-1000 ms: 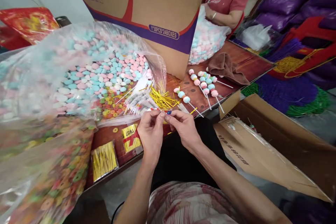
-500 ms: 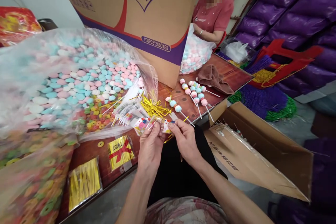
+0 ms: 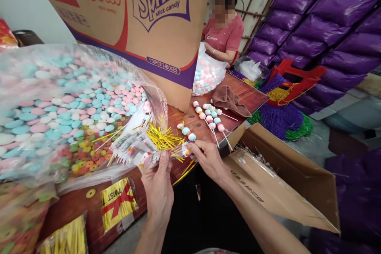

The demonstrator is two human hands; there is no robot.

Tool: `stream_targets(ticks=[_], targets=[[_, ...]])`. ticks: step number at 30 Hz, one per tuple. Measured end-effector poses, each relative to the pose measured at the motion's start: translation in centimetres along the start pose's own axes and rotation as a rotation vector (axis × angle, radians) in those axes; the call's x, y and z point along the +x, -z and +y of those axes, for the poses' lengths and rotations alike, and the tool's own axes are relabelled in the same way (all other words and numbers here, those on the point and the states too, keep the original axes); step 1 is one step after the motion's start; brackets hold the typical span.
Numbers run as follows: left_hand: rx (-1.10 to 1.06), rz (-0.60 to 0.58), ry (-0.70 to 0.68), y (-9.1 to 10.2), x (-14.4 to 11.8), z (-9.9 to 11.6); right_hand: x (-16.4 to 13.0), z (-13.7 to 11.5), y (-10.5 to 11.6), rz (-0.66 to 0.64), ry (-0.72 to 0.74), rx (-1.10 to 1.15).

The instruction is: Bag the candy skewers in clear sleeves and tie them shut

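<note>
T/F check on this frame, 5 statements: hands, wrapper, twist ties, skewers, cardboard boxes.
1. Both hands pinch small printed clear wrappers at the table edge. True: left hand and right hand each grip a small printed clear wrapper.
2. The loose gold twist ties lie on the floor. False: they are heaped on the brown wooden table, beside the big clear bag of pastel candy discs.
3. Finished pastel candy skewers lie on the table beyond the right hand. True.
4. The open brown cardboard box at the person's right sits on the table. False: it stands below the table edge.
5. The printed tall cardboard carton reads "Fanta". False: "Sprite stick candy".
</note>
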State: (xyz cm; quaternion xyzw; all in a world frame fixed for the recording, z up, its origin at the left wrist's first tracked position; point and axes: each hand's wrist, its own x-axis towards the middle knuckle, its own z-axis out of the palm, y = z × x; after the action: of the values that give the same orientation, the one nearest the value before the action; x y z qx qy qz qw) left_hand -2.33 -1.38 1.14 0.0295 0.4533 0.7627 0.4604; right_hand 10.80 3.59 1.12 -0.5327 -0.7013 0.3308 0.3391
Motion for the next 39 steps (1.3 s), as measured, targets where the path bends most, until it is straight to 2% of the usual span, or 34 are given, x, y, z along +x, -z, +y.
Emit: stream_targets(ticks=[4, 5, 7, 10, 12, 15, 17, 19, 22, 25, 28, 32, 39], targets=[[-0.058, 0.056, 0.002, 0.1, 1.0, 0.3, 4.1, 1.7, 1.5, 0.256, 0.024, -0.692], [-0.073, 0.061, 0.004, 0.2, 1.2, 0.5, 5.1, 2.2, 1.7, 0.283, 0.012, -0.833], [-0.094, 0.063, 0.018, 0.4, 1.6, 0.9, 6.6, 3.2, 1.9, 0.259, -0.003, -1.009], [-0.102, 0.084, 0.056, 0.8, 2.0, 1.2, 7.9, 4.1, 1.6, 0.208, 0.007, -1.079], [-0.100, 0.100, 0.090, 1.1, 2.2, 1.2, 8.1, 4.2, 1.4, 0.243, -0.009, -1.051], [-0.087, 0.125, 0.145, 1.4, 2.7, 1.4, 7.0, 4.2, 2.0, 0.368, -0.055, -0.908], [-0.090, 0.145, 0.163, 1.6, 2.9, 1.5, 5.2, 4.1, 2.9, 0.455, -0.052, -0.705], [-0.101, 0.140, 0.176, 1.8, 3.1, 1.6, 2.7, 4.0, 3.8, 0.508, -0.009, -0.399], [-0.111, 0.096, 0.191, 1.9, 3.3, 1.7, -1.4, 3.5, 4.7, 0.439, -0.013, 0.025], [-0.088, 0.088, 0.219, 1.9, 3.4, 1.8, -4.3, 2.4, 5.0, 0.320, -0.005, 0.226], [-0.037, 0.106, 0.254, 1.7, 3.3, 2.0, -5.4, 1.7, 5.0, 0.282, 0.046, 0.260], [0.019, 0.108, 0.276, 1.4, 2.8, 2.4, -5.6, 1.6, 5.2, 0.295, 0.104, 0.233], [0.070, 0.045, 0.273, 1.9, 2.5, 2.2, -5.9, 2.0, 5.9, 0.274, 0.170, 0.158]])
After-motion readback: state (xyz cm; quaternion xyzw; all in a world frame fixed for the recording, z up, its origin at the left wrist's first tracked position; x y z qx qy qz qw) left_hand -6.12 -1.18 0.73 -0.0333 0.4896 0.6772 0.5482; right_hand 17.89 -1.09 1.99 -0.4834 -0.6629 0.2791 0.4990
